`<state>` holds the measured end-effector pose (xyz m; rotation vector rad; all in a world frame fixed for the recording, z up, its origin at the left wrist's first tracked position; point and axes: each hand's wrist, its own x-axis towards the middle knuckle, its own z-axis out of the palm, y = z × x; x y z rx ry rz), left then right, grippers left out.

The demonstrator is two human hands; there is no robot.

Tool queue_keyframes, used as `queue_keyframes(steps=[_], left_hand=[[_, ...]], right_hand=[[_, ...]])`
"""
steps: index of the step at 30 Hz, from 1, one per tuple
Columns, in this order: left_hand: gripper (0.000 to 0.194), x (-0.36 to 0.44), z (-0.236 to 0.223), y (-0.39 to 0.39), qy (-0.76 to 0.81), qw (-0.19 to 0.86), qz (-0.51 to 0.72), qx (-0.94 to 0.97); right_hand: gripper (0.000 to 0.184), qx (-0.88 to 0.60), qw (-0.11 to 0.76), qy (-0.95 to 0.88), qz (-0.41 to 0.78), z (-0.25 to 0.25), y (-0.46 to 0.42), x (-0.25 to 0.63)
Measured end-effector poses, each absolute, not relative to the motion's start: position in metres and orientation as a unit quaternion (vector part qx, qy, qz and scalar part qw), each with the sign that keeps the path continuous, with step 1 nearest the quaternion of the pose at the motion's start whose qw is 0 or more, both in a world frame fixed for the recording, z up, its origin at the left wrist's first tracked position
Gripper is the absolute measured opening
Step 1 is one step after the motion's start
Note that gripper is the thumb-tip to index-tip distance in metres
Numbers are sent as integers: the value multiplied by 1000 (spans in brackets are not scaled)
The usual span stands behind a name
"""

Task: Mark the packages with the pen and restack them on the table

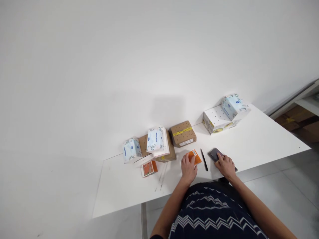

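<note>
My left hand (188, 168) is closed on a small orange box (195, 157) lying near the front of the table, thumb and fingers along its near left side. A black pen (204, 160) lies apart to the right of that box, untouched. My right hand (226, 166) is over a dark grey phone (213, 153), thumb on its surface and fingers curled across it. The palm hides the phone's middle, while its far end and a near corner show.
On the white table (119, 189) stand a taped brown carton (183, 132), stacked boxes with a tissue pack (155, 140), another tissue pack (132, 151) and an orange-and-white box (149, 168). At the right, a tissue pack (234, 106) rests on a white box (216, 119). A wall runs behind.
</note>
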<state>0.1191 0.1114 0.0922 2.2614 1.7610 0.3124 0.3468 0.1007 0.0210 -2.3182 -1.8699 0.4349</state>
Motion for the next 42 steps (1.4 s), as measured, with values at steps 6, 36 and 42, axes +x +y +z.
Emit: queue_keyframes(steps=[6,36,42], left_hand=[[79,116,91,132,609,197,100,762],[70,109,125,136,651,574,380,320],[69,101,119,143,678,527,407,313]], right_hand=[[49,-774,80,-611,146,18,104,346],[86,-723,456,-497,151,188,229,367],[82,-696,499,-503,117,155,268,380]])
